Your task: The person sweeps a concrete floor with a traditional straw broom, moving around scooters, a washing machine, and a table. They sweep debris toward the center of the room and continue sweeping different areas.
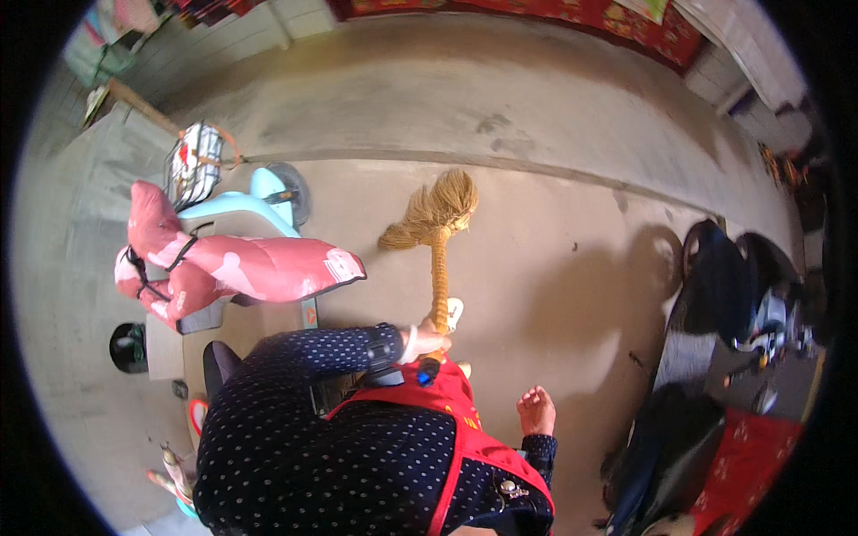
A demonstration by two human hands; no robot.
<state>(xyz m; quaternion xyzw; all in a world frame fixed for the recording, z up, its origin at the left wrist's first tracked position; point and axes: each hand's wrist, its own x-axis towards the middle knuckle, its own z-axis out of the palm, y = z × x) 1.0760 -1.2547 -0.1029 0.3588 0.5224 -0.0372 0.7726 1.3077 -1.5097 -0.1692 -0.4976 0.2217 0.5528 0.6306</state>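
Observation:
My left hand (427,339) is wrapped round the handle of a straw broom (440,272), near its lower end in the picture. The handle is bound in yellow-brown coils and points away from me. Its bristle head (447,201) fans out at the far end over the concrete floor; I cannot tell for certain whether it touches. A dark, blue-tipped end (428,371) shows just below the grip. My right hand (536,411) hangs at my right side, empty, its fingers loosely curled and apart. A red apron (420,389) covers my front.
To the left stands a light blue scooter (237,204) with a pink padded cover (241,263) and a basket (195,165). A raised concrete step (375,112) crosses the far side. Another vehicle with dark covers (702,286) and a red cloth (751,456) line the right.

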